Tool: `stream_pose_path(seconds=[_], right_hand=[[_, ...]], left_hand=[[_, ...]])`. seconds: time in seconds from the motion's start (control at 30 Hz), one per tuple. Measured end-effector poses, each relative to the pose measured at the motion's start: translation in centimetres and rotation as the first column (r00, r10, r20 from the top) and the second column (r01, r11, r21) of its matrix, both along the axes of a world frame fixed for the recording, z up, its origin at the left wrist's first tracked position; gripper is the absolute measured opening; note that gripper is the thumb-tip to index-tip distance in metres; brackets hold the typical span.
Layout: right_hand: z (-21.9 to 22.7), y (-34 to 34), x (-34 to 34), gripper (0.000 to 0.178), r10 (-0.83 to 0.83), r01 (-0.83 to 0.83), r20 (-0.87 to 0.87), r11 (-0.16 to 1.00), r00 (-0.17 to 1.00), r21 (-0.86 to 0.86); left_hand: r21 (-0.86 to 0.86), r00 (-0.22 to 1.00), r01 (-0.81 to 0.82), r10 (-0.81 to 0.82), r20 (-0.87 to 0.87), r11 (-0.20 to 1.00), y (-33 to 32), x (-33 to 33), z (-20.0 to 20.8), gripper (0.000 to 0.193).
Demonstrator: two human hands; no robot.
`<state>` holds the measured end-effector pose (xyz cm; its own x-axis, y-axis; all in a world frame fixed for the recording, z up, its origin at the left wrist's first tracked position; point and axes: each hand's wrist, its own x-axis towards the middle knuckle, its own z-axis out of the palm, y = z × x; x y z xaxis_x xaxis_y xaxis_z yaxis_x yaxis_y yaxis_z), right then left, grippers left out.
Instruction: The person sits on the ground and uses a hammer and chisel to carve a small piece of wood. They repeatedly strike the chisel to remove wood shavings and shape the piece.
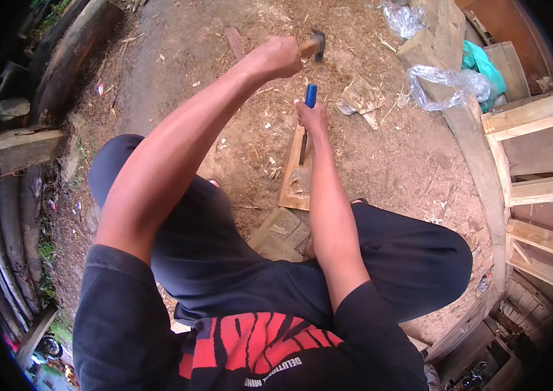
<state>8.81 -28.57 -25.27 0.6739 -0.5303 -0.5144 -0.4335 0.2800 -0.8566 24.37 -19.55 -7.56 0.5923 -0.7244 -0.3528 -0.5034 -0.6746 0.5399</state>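
Note:
My left hand (278, 58) is raised and closed around the wooden handle of a hammer (317, 45), whose dark metal head points right. Lower and slightly to the right, my right hand (312, 117) grips a chisel by its blue handle (311, 95). The chisel's dark blade (303, 151) reaches down toward a wooden board (285, 189) on the ground between my legs. A pale, rough patch (299, 182) shows on the board near the blade. The hammer head is apart from the chisel's top.
A flat wooden block (281, 229) lies by my feet. Logs (68, 65) are stacked at the left. Clear plastic (443, 86) and a green bag (483, 68) lie at the upper right, above wooden frames (531, 120). Wood chips (362, 94) litter the dirt.

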Motion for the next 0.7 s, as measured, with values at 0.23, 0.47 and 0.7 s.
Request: stream_pose_path(seconds=[0.23, 0.47, 0.7], right_hand=[[0.1, 0.1, -0.1, 0.014, -0.002, 0.0, -0.05, 0.999, 0.999, -0.041], [-0.1, 0.0, -0.2, 0.014, 0.008, -0.007, -0.029, 1.0, 1.0, 0.024], [-0.7, 0.1, -0.1, 0.014, 0.006, -0.006, -0.005, 1.0, 1.0, 0.013]], left_hand=[[0.085, 0.995, 0.041, -0.033, -0.09, 0.996, -0.1, -0.4, 0.6, 0.033], [0.037, 0.999, 0.015, -0.014, -0.031, 0.999, -0.4, -0.6, 0.3, 0.032], [0.026, 0.994, -0.019, 0.022, -0.107, 0.999, -0.2, -0.1, -0.7, 0.031]])
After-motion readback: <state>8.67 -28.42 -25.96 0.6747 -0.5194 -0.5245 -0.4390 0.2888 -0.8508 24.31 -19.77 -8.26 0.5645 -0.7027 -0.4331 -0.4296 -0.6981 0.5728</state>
